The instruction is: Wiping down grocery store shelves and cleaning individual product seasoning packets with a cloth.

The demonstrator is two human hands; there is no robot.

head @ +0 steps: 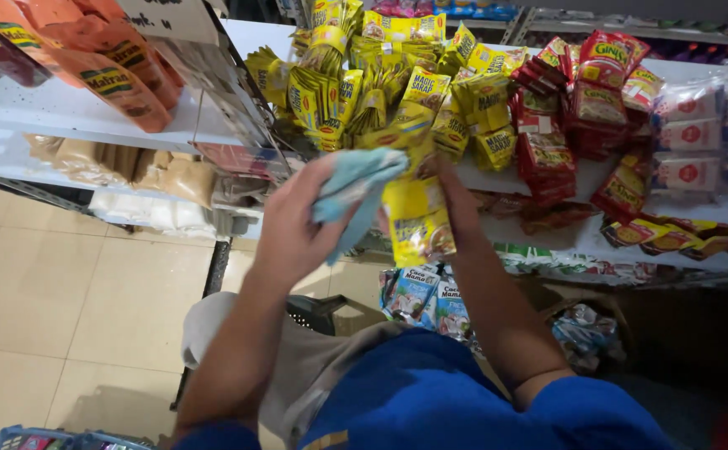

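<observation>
Wiping a yellow sachet at a shop shelf.

The left hand (293, 229) is bunched around a blue cloth (356, 187), pressing it against a yellow sachet (418, 221) that the right hand (443, 179) pinches by its top edge, just in front of the white shelf (72, 112). The sachet pile (381, 92) behind looks loosely heaped; I judge that a careless sweep of the cloth could knock packets off the edge, or the pinched sachet could slip free.
</observation>
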